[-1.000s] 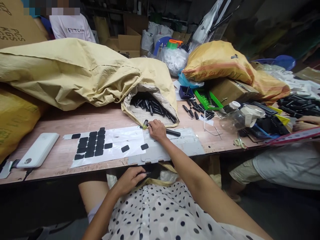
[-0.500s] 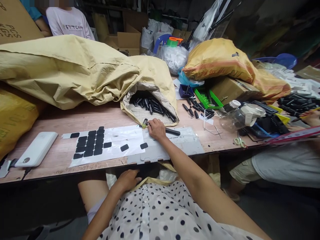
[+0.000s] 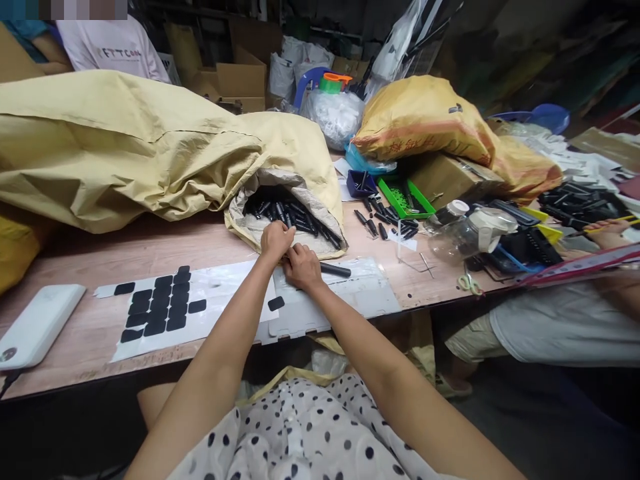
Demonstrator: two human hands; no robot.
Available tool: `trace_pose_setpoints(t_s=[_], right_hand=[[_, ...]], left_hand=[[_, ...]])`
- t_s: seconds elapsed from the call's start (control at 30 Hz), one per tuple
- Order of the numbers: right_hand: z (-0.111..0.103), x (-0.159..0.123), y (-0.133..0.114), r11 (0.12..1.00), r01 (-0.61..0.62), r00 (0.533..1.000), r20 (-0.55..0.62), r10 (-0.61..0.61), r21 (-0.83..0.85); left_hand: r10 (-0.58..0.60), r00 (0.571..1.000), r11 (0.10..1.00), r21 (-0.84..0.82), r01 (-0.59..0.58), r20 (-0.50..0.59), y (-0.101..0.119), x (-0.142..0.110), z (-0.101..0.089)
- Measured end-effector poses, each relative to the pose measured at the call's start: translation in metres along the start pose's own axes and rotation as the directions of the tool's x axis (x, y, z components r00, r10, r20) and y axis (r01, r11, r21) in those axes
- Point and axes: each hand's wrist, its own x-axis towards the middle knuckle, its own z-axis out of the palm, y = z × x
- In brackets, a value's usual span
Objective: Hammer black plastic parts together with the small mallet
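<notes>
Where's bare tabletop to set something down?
Bare tabletop shows between the beige sack and the white sheet, with a smaller patch between that sheet and the white device. It's crowded at the sack's mouth, near the left hand and right hand, and rightward around the green tray and clear jug.

Scissors [image 3: 470,285] near clear jug [image 3: 465,241]; orange sack [image 3: 425,120] on cardboard box [image 3: 445,179]

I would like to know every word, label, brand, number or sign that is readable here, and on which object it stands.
"FTTCO", with the last letters unclear: on the pale shirt of the person at the far left.
Reddish printed characters on the orange-yellow sack: too blurred to read.
A small mark on the blue chair: too small to read.
I can read no number.
</notes>
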Motion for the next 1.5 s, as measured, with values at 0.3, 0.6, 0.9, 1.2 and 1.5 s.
trace_pose_setpoints(t_s=[0.3,0.6,0.9,1.2,1.5], right_hand=[[-0.002,0.0,-0.002,1.0,0.003,1.0,-0.006,-0.003,0.013],[0.002,-0.002,0.001,0.999,0.008,0.999,-0.035,-0.006,0.044],[0.006,-0.002,0.006,0.999,0.015,0.999,-0.047,-0.012,0.049],[-0.004,0.002,0.011,0.995,0.02,1.0,-0.013,-0.019,0.098],[-0.012,-0.051,-0.025,0.916,0.243,0.965,-0.175,-0.195,0.32]], left_hand=[[-0.168,0.986,0.981,0.1,0.166,0.012,0.01,0.033,0.016],[0.286,0.955,0.94,-0.17,-0.296,-0.082,-0.09,-0.06,-0.037],[0.309,0.945,0.949,-0.1,-0.299,0.108,-0.143,-0.117,-0.024],[0.285,0.958,0.953,-0.12,-0.28,0.032,-0.143,-0.116,-0.017],[0.24,0.97,0.958,-0.156,-0.24,-0.019,-0.143,-0.114,-0.014]])
